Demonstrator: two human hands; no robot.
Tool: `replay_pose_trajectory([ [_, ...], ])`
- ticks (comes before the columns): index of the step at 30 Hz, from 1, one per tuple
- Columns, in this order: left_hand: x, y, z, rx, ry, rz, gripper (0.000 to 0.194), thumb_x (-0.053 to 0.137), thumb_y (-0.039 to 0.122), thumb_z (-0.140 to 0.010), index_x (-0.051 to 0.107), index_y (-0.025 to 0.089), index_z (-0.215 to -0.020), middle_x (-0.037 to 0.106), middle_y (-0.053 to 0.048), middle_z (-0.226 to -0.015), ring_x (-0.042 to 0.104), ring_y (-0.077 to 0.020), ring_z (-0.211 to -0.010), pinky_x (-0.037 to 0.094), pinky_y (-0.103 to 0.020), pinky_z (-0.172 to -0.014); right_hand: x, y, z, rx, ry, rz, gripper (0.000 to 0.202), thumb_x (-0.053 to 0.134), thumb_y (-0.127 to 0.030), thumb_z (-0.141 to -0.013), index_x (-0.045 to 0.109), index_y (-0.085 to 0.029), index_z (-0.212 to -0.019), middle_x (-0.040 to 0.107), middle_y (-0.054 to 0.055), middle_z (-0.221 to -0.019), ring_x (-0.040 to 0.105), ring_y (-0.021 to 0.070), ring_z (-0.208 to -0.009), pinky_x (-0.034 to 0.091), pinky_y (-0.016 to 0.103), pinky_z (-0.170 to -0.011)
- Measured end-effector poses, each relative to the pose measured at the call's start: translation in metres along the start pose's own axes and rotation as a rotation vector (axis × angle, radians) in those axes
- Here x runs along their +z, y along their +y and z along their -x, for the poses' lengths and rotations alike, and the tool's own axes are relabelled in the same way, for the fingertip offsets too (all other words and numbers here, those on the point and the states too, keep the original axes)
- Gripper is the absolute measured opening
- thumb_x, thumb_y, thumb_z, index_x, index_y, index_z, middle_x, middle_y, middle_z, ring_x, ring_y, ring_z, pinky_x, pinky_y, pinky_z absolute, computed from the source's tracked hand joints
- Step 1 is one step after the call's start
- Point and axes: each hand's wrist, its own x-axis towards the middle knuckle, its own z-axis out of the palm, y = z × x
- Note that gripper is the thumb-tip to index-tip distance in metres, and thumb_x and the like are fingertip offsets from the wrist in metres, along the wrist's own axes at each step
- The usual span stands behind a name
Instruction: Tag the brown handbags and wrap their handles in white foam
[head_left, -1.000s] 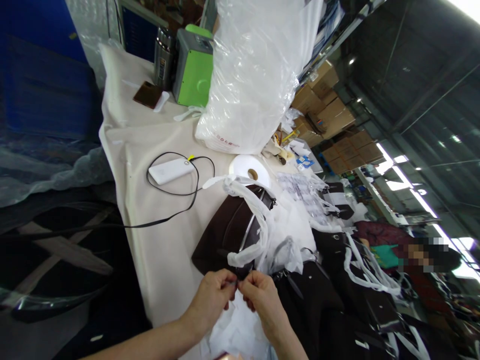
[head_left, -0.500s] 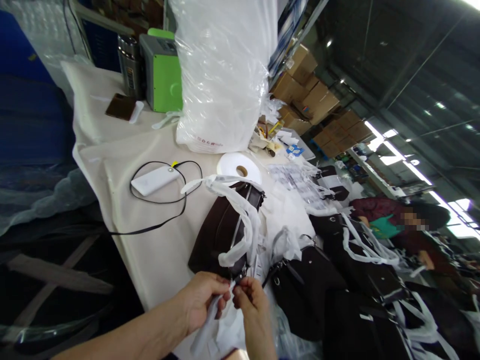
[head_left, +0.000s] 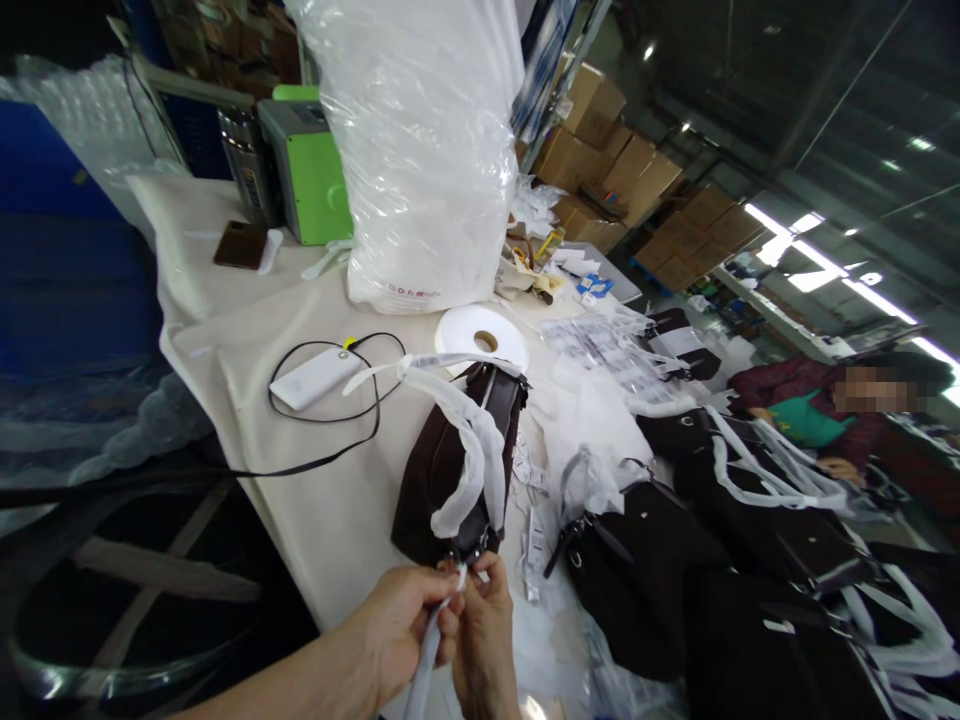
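Note:
A dark brown handbag lies on the cloth-covered table before me, its handle wrapped in white tissue-like material. At the bag's near end, by its metal hardware, my left hand pinches a narrow white wrapping strip that hangs down towards me. My right hand is closed beside it, thumb and fingers on the same strip close to the bag. The fingertips of both hands nearly meet, and part of the strip is hidden between them.
Beyond the bag lie a roll of white tape and a white device with a black cord. A large plastic-wrapped white bundle stands behind. More dark bags crowd the right, where another person is. A black stool stands lower left.
My hands have drawn closer together at the bag's near end. The white strip now hangs narrower and straighter below them. The whole view has shifted slightly.

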Motion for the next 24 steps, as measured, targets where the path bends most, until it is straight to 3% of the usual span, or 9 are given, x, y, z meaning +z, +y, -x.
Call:
replay_pose_trajectory([
  [3, -0.002, -0.004, 0.000, 0.040, 0.018, -0.001, 0.018, 0.049, 0.006, -0.071, 0.052, 0.011, -0.055, 0.048, 0.001, -0.040, 0.036, -0.0050, -0.030, 0.027, -0.016, -0.035, 0.001, 0.000, 0.000, -0.015, 0.013, 0.002, 0.043, 0.076, -0.024, -0.053, 0.037, -0.023, -0.071, 0.063, -0.005, -0.061, 0.056, 0.0097, -0.053, 0.039, 0.020, -0.052],
  [9, -0.008, -0.015, -0.005, 0.358, 0.025, -0.084, 0.006, 0.058, 0.010, -0.055, 0.056, 0.011, -0.049, 0.053, -0.002, -0.040, 0.040, -0.0070, -0.032, 0.027, -0.019, -0.037, -0.018, -0.009, 0.010, -0.091, 0.029, 0.221, 0.027, 0.075, -0.029, -0.059, 0.051, -0.016, -0.065, 0.053, -0.006, -0.051, 0.042, 0.0057, -0.044, 0.031, 0.019, -0.045],
  [14, -0.007, -0.019, -0.008, 0.356, -0.026, -0.037, 0.007, 0.061, 0.016, -0.049, 0.056, 0.012, -0.049, 0.053, -0.001, -0.040, 0.041, -0.0076, -0.034, 0.032, -0.021, -0.040, -0.014, -0.013, 0.019, 0.041, -0.004, 0.145, 0.024, 0.073, -0.034, -0.063, 0.061, -0.013, -0.065, 0.051, -0.005, -0.049, 0.040, 0.0048, -0.042, 0.028, 0.018, -0.042],
  [18, -0.008, -0.023, -0.011, 0.339, 0.005, 0.048, 0.015, 0.062, 0.015, -0.049, 0.060, 0.013, -0.063, 0.056, 0.000, -0.042, 0.042, -0.0078, -0.035, 0.031, -0.020, -0.041, 0.001, -0.016, 0.022, 0.074, -0.016, 0.035, 0.025, 0.077, -0.032, -0.056, 0.059, -0.015, -0.058, 0.051, -0.006, -0.045, 0.043, 0.0050, -0.038, 0.031, 0.018, -0.041],
  [24, -0.010, -0.030, -0.014, 0.426, -0.008, 0.061, 0.012, 0.066, 0.017, -0.051, 0.061, 0.011, -0.061, 0.057, -0.001, -0.046, 0.044, -0.0079, -0.039, 0.034, -0.020, -0.044, -0.001, -0.014, 0.018, 0.070, -0.003, 0.009, 0.027, 0.078, -0.031, -0.055, 0.056, -0.016, -0.060, 0.051, -0.007, -0.045, 0.041, 0.0035, -0.036, 0.029, 0.016, -0.040],
])
